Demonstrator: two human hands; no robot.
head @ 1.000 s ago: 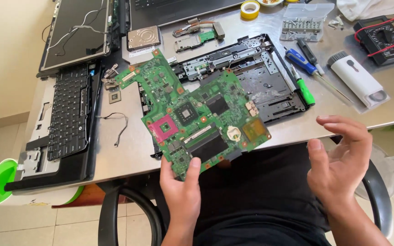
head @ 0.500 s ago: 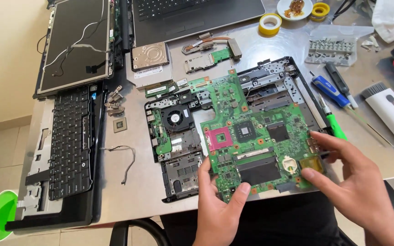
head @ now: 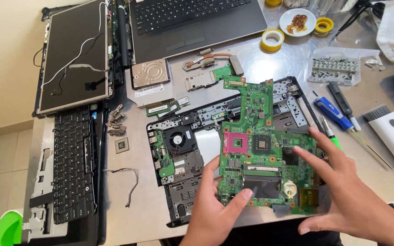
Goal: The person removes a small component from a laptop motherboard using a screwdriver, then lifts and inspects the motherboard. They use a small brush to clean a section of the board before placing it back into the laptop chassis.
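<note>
The left hand [head: 213, 214] grips the near left edge of a green motherboard [head: 265, 155], thumb across its face and fingers [head: 211, 171] curled up its side. The right hand [head: 347, 196] rests with released, spread fingers on the board's right edge, touching it without closing. The board is flat and rigid, irregular in outline with a narrow neck reaching away, studded with dark square chips, a pink socket and a round silvery coin cell. It lies over the black plastic laptop base [head: 183, 168], which sits near the front edge of the smooth, grey, reflective worktop [head: 142, 214] and carries a round fan. A matt black keyboard [head: 71, 164] lies along the left edge, with a blue-handled screwdriver [head: 331, 111] to the right.

Compared with half a second ago, the board sits more squarely over the base, and the right hand has opened from a pinch at its corner to a loose, flat touch.
</note>
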